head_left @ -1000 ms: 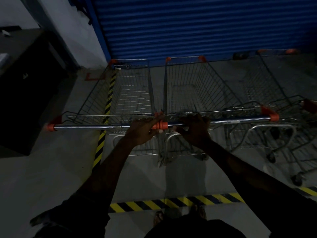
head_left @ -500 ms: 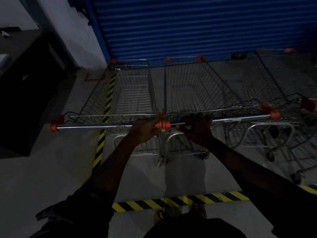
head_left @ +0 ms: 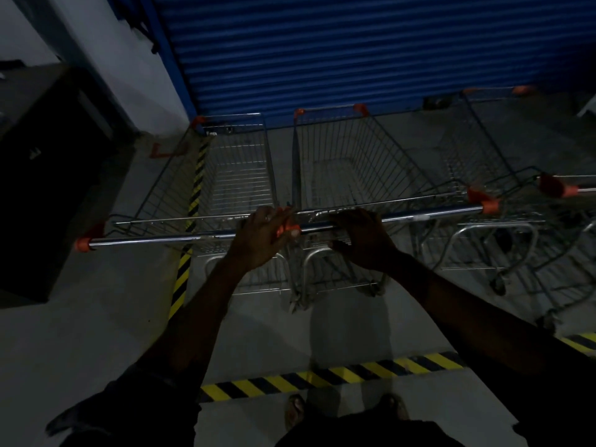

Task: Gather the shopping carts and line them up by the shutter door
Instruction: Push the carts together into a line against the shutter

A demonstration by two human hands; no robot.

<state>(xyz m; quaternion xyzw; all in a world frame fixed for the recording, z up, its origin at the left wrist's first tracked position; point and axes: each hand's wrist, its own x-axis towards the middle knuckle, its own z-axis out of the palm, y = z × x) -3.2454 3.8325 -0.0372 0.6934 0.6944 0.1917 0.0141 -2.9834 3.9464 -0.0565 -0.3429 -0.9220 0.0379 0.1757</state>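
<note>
Head view, from the bottom edge upward: two feet (head_left: pixel 295 411) stand just behind a yellow-and-black floor stripe (head_left: pixel 322 379). From there both forearms reach to the middle of the frame. The left hand (head_left: pixel 258 243) holds the orange end cap of the handle of the left cart (head_left: pixel 238 175), with the fingers over the bar and the thumb under it. The right hand (head_left: pixel 362 240) is curled over the handle of the right cart (head_left: pixel 354 162), close beside the left hand. The two carts stand side by side, and their front ends are near the foot of the blue shutter door (head_left: pixel 322 53) in the upper part of the frame. A third cart (head_left: pixel 474 150) stands at the right side. A dark cabinet (head_left: pixel 48 188) fills the left edge.
</note>
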